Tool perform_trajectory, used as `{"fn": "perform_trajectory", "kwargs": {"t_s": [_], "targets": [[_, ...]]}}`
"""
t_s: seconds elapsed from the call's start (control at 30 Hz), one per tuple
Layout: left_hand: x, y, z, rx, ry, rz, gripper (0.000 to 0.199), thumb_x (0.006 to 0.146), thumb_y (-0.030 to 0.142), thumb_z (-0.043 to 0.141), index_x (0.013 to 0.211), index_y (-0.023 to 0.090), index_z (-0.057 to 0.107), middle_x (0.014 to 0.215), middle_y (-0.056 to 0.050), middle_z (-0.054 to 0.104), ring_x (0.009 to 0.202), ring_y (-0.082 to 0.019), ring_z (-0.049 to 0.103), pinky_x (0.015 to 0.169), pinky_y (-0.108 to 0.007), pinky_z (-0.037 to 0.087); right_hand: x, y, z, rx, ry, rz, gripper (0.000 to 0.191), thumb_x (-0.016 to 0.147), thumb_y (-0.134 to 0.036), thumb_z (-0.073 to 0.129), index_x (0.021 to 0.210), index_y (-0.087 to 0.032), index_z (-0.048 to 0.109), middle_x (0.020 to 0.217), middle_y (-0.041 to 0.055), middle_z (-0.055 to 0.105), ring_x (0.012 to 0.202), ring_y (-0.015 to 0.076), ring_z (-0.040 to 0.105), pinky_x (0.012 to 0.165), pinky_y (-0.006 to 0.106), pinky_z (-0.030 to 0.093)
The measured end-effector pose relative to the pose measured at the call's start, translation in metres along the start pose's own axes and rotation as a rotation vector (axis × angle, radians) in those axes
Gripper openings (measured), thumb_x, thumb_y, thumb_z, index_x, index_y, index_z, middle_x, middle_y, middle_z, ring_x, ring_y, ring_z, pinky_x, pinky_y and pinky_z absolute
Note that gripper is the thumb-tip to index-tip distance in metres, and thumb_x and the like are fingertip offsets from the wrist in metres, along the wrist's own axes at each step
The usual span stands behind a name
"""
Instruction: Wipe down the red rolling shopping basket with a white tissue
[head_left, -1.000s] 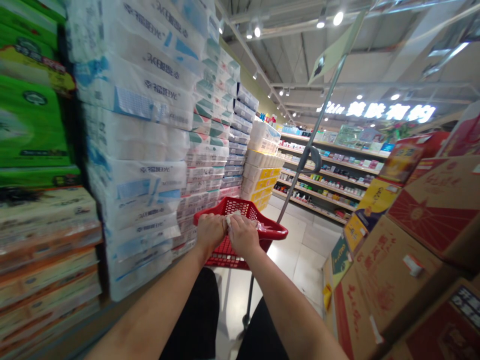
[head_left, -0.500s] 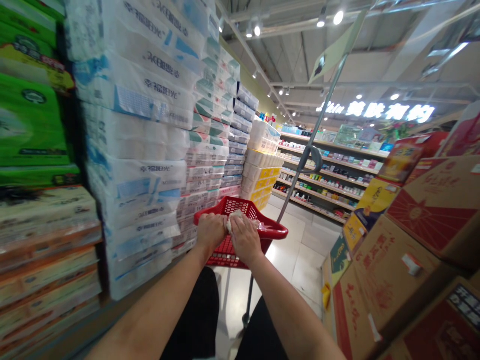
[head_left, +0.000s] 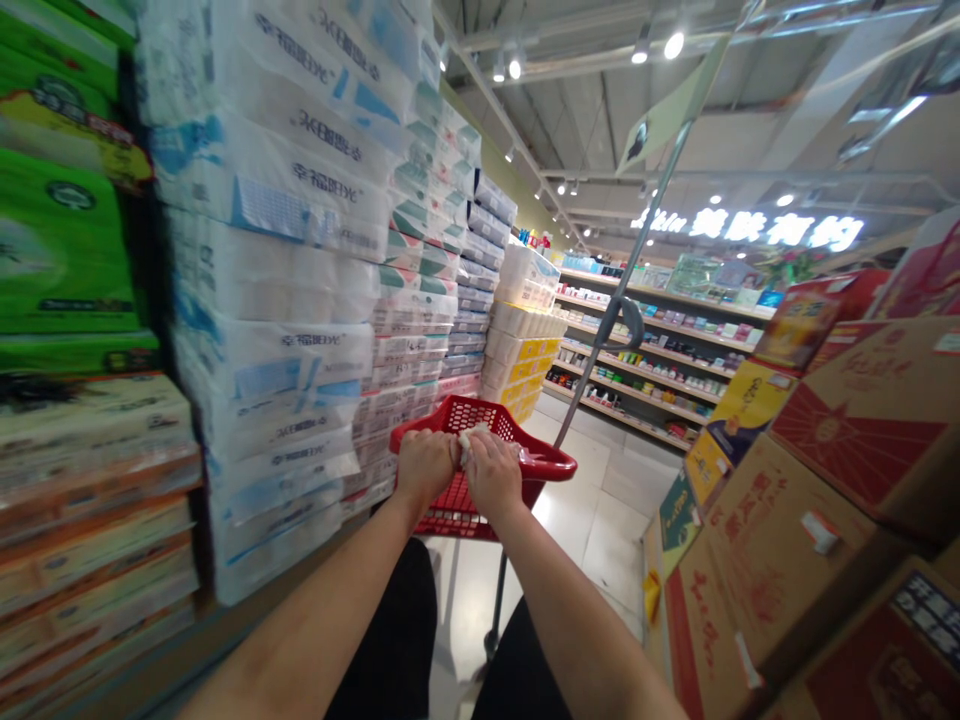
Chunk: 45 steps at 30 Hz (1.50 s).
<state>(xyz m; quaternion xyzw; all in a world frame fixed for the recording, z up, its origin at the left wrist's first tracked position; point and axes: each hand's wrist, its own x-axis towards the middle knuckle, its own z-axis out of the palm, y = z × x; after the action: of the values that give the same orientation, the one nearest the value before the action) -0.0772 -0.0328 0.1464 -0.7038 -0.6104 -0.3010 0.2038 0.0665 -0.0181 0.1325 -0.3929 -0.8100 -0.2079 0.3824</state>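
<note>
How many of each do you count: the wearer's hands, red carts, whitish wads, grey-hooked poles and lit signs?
Left hand and right hand: 2
Red cart: 1
Whitish wad: 1
Grey-hooked pole: 1
Lit sign: 1
Total: 6

From here the shopping cart (head_left: 456, 497) is bright red with a lattice of holes, and the wad (head_left: 474, 438) is off-white. The trousers (head_left: 390, 640) are black. Vivid green packs (head_left: 67, 250) carry a yellow patch, while white packs (head_left: 300, 190) bear blue blocks and dark lettering. A brown carton (head_left: 862, 420) shows a red sunburst; the pole (head_left: 651, 220) is grey, the floor (head_left: 596, 490) pale.
</note>
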Motion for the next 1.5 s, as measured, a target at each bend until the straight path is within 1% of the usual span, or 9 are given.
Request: {"fn": "perform_trajectory", "kwargs": {"t_s": [0.23, 0.47, 0.6, 0.7, 0.87, 1.03, 1.13, 1.3, 1.5], "targets": [[-0.002, -0.003, 0.001, 0.016, 0.004, 0.010, 0.038, 0.094, 0.027, 0.031, 0.081, 0.016, 0.066, 0.082, -0.013, 0.069, 0.082, -0.026, 0.059, 0.077, -0.042, 0.034, -0.009, 0.006, 0.006, -0.055, 0.029, -0.134, 0.040, 0.094, -0.026, 0.049, 0.133, -0.020, 0.052, 0.134, 0.0079, 0.056, 0.130, 0.0254, 0.041, 0.110, 0.042, 0.029], [-0.001, -0.002, 0.002, -0.006, 0.003, 0.008, 0.042, 0.095, 0.027, 0.028, 0.080, 0.016, 0.066, 0.082, -0.013, 0.069, 0.082, -0.026, 0.059, 0.078, -0.042, 0.033, -0.008, -0.006, 0.005, -0.032, 0.033, 0.055, 0.035, 0.094, -0.023, 0.049, 0.128, -0.022, 0.055, 0.132, 0.0059, 0.058, 0.125, 0.0242, 0.045, 0.109, 0.042, 0.029], [-0.001, -0.003, 0.003, 0.011, 0.016, 0.010, 0.036, 0.094, 0.026, 0.033, 0.080, 0.016, 0.065, 0.082, -0.013, 0.069, 0.082, -0.026, 0.059, 0.077, -0.041, 0.033, -0.020, -0.004, 0.011, -0.081, 0.092, -0.044, 0.042, 0.095, -0.022, 0.047, 0.137, -0.020, 0.048, 0.137, 0.0076, 0.054, 0.132, 0.0264, 0.038, 0.111, 0.044, 0.024], [-0.001, -0.004, 0.004, 0.023, 0.032, 0.030, 0.037, 0.094, 0.026, 0.031, 0.079, 0.016, 0.064, 0.080, -0.011, 0.069, 0.079, -0.026, 0.059, 0.076, -0.042, 0.032, -0.017, 0.002, 0.008, -0.066, 0.083, -0.104, 0.039, 0.095, -0.024, 0.048, 0.134, -0.021, 0.051, 0.132, 0.0079, 0.057, 0.127, 0.0245, 0.044, 0.108, 0.041, 0.029], [0.000, -0.003, 0.007, 0.021, 0.069, 0.024, 0.044, 0.097, 0.028, 0.025, 0.078, 0.017, 0.064, 0.077, -0.010, 0.069, 0.077, -0.026, 0.058, 0.075, -0.042, 0.032, 0.002, 0.006, 0.001, -0.023, 0.043, 0.071, 0.025, 0.095, -0.024, 0.049, 0.116, -0.022, 0.062, 0.115, 0.0066, 0.066, 0.107, 0.0213, 0.057, 0.096, 0.037, 0.041], [-0.001, -0.005, 0.008, 0.005, 0.086, 0.018, 0.041, 0.096, 0.027, 0.029, 0.076, 0.017, 0.064, 0.077, -0.010, 0.069, 0.077, -0.025, 0.058, 0.076, -0.041, 0.031, -0.013, 0.007, 0.007, -0.092, 0.105, -0.069, 0.039, 0.092, -0.023, 0.051, 0.131, -0.021, 0.053, 0.132, 0.0085, 0.057, 0.127, 0.0271, 0.044, 0.107, 0.044, 0.031], [-0.002, -0.006, 0.008, 0.000, 0.085, 0.028, 0.041, 0.096, 0.027, 0.029, 0.077, 0.017, 0.063, 0.077, -0.010, 0.069, 0.076, -0.024, 0.058, 0.076, -0.041, 0.031, -0.016, 0.010, 0.005, -0.077, 0.077, -0.125, 0.040, 0.093, -0.025, 0.051, 0.133, -0.020, 0.051, 0.133, 0.0082, 0.056, 0.127, 0.0266, 0.044, 0.106, 0.042, 0.032], [0.001, -0.004, 0.010, 0.010, 0.091, 0.013, 0.046, 0.097, 0.029, 0.024, 0.076, 0.017, 0.063, 0.077, -0.010, 0.069, 0.077, -0.025, 0.058, 0.076, -0.042, 0.031, 0.000, 0.013, -0.002, -0.021, 0.026, 0.016, 0.027, 0.095, -0.025, 0.048, 0.120, -0.023, 0.060, 0.119, 0.0060, 0.064, 0.109, 0.0209, 0.057, 0.095, 0.037, 0.041], [-0.002, -0.004, 0.007, 0.003, 0.097, 0.023, 0.043, 0.096, 0.028, 0.026, 0.076, 0.017, 0.063, 0.077, -0.010, 0.069, 0.077, -0.025, 0.058, 0.076, -0.042, 0.032, -0.015, 0.014, 0.003, -0.089, 0.077, -0.107, 0.040, 0.094, -0.025, 0.051, 0.133, -0.022, 0.051, 0.133, 0.0078, 0.056, 0.129, 0.0274, 0.043, 0.107, 0.045, 0.032]]}}
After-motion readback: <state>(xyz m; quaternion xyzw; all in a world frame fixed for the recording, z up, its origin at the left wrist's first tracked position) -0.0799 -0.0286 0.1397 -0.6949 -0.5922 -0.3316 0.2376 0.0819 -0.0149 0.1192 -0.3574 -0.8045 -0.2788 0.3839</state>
